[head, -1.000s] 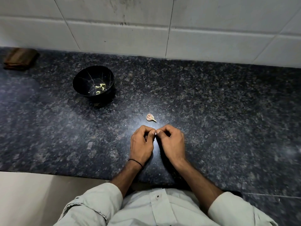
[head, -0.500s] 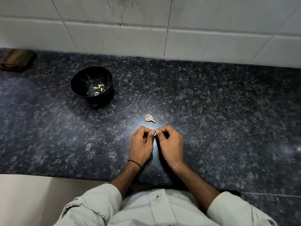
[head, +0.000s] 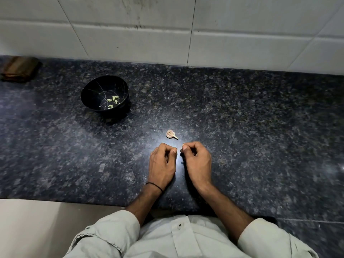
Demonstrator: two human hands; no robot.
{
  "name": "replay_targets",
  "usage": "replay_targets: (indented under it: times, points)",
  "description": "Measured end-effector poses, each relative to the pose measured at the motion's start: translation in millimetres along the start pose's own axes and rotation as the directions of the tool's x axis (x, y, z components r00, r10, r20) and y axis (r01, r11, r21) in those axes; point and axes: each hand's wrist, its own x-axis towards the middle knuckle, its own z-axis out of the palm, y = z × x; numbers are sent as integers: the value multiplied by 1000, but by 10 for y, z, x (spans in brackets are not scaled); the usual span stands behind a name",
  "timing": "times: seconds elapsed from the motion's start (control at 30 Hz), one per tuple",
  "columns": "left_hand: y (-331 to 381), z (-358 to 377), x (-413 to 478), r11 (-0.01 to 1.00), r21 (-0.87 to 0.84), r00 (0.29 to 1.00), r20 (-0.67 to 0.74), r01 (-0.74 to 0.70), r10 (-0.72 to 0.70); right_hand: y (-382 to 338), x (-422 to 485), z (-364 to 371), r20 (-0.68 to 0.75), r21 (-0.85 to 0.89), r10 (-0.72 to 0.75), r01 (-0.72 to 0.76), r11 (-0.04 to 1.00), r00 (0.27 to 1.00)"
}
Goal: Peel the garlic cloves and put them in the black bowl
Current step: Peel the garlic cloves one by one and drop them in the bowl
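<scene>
Left hand, right hand — contents hidden.

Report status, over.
Left hand, right hand curled, apart; contents hidden. One unpeeled clove on counter just beyond. Peeled cloves in black bowl. Nothing in the way.
</scene>
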Motion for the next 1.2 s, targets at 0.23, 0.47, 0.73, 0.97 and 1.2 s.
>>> replay_targets:
  times: [0.23, 0.47, 0.73, 0.97, 1.2]
  points:
    - [-7, 14, -3, 999, -1, 999, 28, -35, 35, 0, 26, -29, 44, 45, -15, 13, 999, 999]
    - [34, 2, 20, 999, -13, 999, 41, -29, 29, -5, 46, -78, 55, 26, -7, 6, 1000, 998]
    - [42, -11, 38, 994, -61, 994, 60, -91, 94, -35, 57, -96, 73, 56, -15, 11, 998, 997]
    - [17, 2, 35, 987, -158, 999, 25, -26, 31, -66, 48, -104, 100, 122, 14, -26, 992, 995]
    - [12, -3, 37, 981, -192, 999, 34, -10, 17, -20, 79, -97, 146, 141, 43, -64, 988, 988]
